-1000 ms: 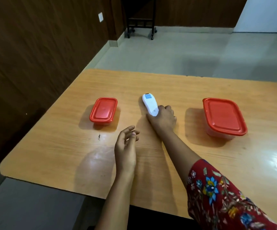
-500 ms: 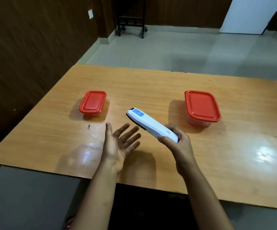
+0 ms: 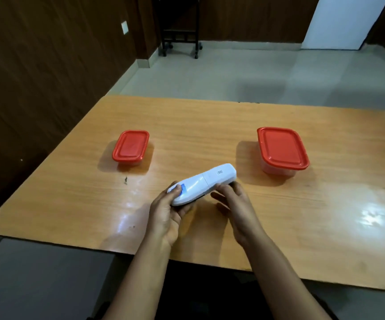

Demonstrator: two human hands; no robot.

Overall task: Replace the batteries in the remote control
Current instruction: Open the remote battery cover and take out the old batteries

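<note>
A white remote control (image 3: 204, 183) is held above the wooden table (image 3: 210, 125), back side up, with a seam of the battery cover showing across its middle. My left hand (image 3: 167, 215) grips its near-left end, thumb resting on a blue label. My right hand (image 3: 235, 204) supports the far-right half from below with its fingers. A small clear box with a red lid (image 3: 130, 146) stands at the left, and a larger red-lidded box (image 3: 281, 148) at the right. Both lids are on, so their contents are hidden.
A small dark speck (image 3: 125, 180) lies on the table near the small box. The near table edge runs just under my forearms. Beyond the table are a tiled floor, a dark wheeled rack (image 3: 180, 26) and wood-panelled walls.
My right hand lifted the remote from the table and brought it toward me. My left hand, open before, has closed on its end. The remote has turned over, its back now facing up.
</note>
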